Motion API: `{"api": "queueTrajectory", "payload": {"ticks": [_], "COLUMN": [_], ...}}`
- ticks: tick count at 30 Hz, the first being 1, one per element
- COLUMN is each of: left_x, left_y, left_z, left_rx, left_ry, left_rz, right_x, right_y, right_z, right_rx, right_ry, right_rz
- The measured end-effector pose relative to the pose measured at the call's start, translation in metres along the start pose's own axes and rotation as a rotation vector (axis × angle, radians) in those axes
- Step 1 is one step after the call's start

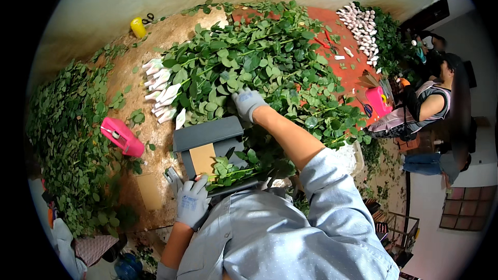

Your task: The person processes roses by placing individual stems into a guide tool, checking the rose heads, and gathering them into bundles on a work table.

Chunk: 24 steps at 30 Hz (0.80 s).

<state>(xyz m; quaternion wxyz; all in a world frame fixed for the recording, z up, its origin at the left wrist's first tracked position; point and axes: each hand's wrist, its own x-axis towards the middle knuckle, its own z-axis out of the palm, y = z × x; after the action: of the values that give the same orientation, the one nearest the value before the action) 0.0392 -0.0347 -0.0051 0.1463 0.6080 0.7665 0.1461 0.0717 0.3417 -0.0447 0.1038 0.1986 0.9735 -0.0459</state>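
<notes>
My left hand (193, 202), in a light grey work glove, is at the near left corner of a dark grey wrapping stand (208, 134). Its fingers close about the head end of a leafy rose stem (233, 174); the bloom is mostly hidden. A piece of tan cardboard (202, 157) lies on the stand. My right hand (249, 104), gloved alike, reaches into a large pile of leafy rose stems (249, 58). Leaves cover its fingertips, so its grip is unclear. White-sleeved rose heads (161, 89) stick out at the pile's left side.
A pink holder (123, 138), a loose cardboard sheet (148, 191) and a grey stapler-like tool (173, 177) lie left. Stripped leaves (66, 136) heap along the far left. Red-handled cutters (325, 41) and more sleeved roses (360, 27) lie beyond. A co-worker (432, 97) is at right.
</notes>
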Motion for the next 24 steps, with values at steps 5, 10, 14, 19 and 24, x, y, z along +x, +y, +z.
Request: {"api": "queueTrajectory", "payload": {"ticks": [5,10,14,19,24], "left_x": [0.001,0.000,-0.001,-0.004,-0.008], "left_y": [0.001,-0.001,-0.001,0.001,0.002], "left_z": [0.001,0.004,0.005,-0.001,0.003], "left_rx": [-0.013,-0.006,-0.019,-0.009,-0.015], "left_ry": [-0.005,0.001,0.027,0.025,0.022], "left_rz": [-0.030,-0.016,-0.015,-0.014,-0.039], "right_x": [-0.001,-0.006,-0.021,-0.092,-0.170], "right_y": [0.013,0.019,0.032,0.038,-0.009], "right_z": [0.023,-0.017,-0.081,-0.158,-0.150], "right_rx": [-0.249,-0.386,-0.544,-0.461,-0.482], "right_ry": [-0.177,-0.071,0.153,0.452,0.350], "right_rz": [-0.033,-0.108,-0.085,-0.098,-0.120]}}
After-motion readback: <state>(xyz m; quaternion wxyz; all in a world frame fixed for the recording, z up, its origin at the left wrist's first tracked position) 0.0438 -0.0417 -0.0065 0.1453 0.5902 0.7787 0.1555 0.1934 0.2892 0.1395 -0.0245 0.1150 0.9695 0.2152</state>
